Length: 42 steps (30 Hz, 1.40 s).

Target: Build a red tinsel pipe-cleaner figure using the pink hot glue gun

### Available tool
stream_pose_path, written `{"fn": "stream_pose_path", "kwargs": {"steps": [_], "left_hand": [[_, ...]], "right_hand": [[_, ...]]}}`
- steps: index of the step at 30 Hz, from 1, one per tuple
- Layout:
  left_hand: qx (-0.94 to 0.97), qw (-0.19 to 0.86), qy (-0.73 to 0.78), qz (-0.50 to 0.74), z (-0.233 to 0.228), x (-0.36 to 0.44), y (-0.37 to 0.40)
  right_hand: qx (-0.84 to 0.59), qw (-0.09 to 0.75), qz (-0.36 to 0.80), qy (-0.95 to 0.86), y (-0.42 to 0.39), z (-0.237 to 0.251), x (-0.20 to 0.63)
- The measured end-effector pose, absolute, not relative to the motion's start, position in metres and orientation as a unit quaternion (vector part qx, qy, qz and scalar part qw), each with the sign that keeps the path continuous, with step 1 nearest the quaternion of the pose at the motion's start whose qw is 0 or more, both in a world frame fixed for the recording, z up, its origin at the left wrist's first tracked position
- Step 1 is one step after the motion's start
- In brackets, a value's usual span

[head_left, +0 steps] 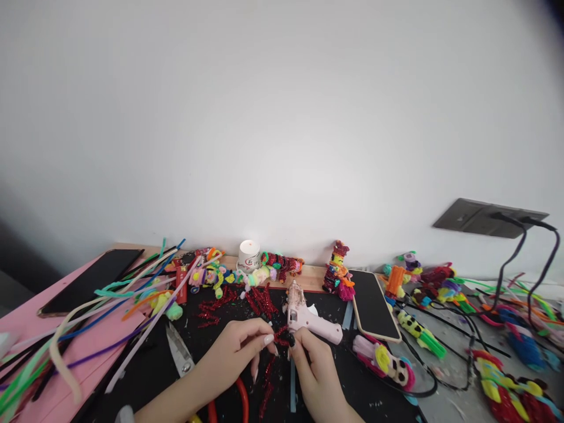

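My left hand (240, 355) is closed, thumb and forefinger pinching one side of a short red tinsel pipe cleaner (281, 337). Close by on the right, my right hand (315, 370) grips the other side between thumb and curled fingers; its far end is hidden. A pale pink glue gun (314, 322) lies just beyond my right hand, nozzle toward the wall. More red tinsel pieces (263, 301) are scattered on the black mat (365, 376). Scissors (180, 351) with red handles lie partly under my left forearm.
Coloured pipe cleaners (106, 308) spread over a pink board at left, beside a dark phone (90, 279). A paper cup (249, 254) and a pipe-cleaner figure (338, 270) stand along the wall. At right are another phone (376, 305), several figures and black cables (506, 270).
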<state>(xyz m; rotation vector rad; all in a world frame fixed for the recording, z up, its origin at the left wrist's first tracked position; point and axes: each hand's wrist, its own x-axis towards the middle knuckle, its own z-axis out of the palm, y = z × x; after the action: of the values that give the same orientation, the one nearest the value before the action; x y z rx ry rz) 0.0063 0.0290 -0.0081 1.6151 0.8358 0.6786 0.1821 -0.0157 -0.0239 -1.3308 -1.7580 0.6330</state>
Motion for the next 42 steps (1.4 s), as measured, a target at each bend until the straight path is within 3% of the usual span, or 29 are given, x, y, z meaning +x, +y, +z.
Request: {"fn": "stream_pose_path", "kwargs": {"steps": [10,15,18,23,27,37,42], "left_hand": [[0.680,0.551,0.368,0.312,-0.008,0.006,0.028],[0.653,0.502,0.423,0.377,-0.006,0.000,0.033],[0.627,0.472,0.457,0.418,-0.002,-0.003,0.035],[0.610,0.458,0.476,0.438,0.000,-0.004,0.037],[0.611,0.459,0.476,0.436,-0.001,-0.004,0.037],[0.613,0.452,0.480,0.435,-0.011,-0.005,0.039],[0.637,0.438,0.474,0.422,-0.012,-0.006,0.037]], "right_hand": [[-0.526,0.416,0.267,-0.692,-0.019,-0.018,0.186],[-0.530,0.444,0.115,-0.713,-0.017,-0.016,0.196],[-0.585,0.391,-0.001,-0.711,-0.011,-0.021,0.202],[-0.690,0.279,-0.026,-0.668,-0.002,-0.028,0.209],[-0.708,0.267,-0.011,-0.654,0.002,-0.030,0.214],[-0.601,0.475,0.190,-0.613,-0.005,-0.011,0.212],[-0.564,0.460,0.280,-0.626,-0.010,-0.012,0.205]]}}
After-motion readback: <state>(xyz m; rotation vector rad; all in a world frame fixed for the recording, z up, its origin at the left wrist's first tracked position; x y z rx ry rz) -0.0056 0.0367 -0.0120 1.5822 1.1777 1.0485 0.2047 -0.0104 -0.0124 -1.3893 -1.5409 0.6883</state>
